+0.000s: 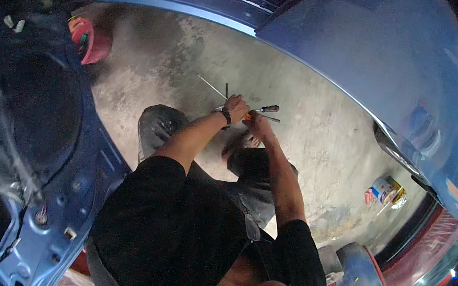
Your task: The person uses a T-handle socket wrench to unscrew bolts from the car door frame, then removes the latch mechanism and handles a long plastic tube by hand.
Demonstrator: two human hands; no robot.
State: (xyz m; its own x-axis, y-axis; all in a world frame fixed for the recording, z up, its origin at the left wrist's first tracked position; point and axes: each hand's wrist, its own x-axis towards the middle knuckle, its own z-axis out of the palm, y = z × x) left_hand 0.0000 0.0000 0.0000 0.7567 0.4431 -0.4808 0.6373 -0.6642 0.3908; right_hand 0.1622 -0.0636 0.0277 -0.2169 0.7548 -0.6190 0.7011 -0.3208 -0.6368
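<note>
Both my hands meet low over the concrete floor, closed round a bunch of hand tools. My left hand (237,108), with a dark band at its wrist, grips a screwdriver (270,108) whose dark handle sticks out to the right. Close beside it, my right hand (259,126) is closed on an orange-handled tool (249,115), mostly hidden by the fingers. A long thin metal shaft (211,86) and a short dark bar (227,89) point away from the left hand. Another slim rod (272,119) juts out on the right. Which tool each end belongs to is partly hidden.
A blue car door (56,224), its inner side bare, stands at the left. The blue car body (362,50) arches across the far side and right. A red bucket (98,45) sits at the far left, a colourful can (386,191) on the floor (323,132) at right.
</note>
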